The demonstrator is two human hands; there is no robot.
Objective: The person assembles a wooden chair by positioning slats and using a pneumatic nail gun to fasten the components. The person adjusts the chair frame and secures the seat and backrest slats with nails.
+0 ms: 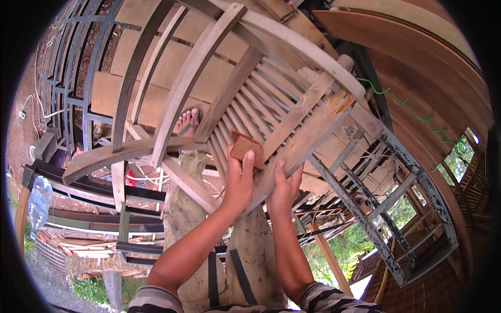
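Rising from the near edge, two bare forearms in striped sleeves are seen reaching up to a weathered wooden chair [271,104] that is tipped on its side above the person's trousered legs. The left hand [238,182] is closed on a small brown sanding block [246,148], which is pressed against the chair's slatted seat, while the right hand [284,190] is laid open just beside it, fingers together and flat on a pale seat rail. Farther off, a sandalled foot [188,122] is glimpsed between the slats, and a grey metal frame [396,208] is stacked to the right.
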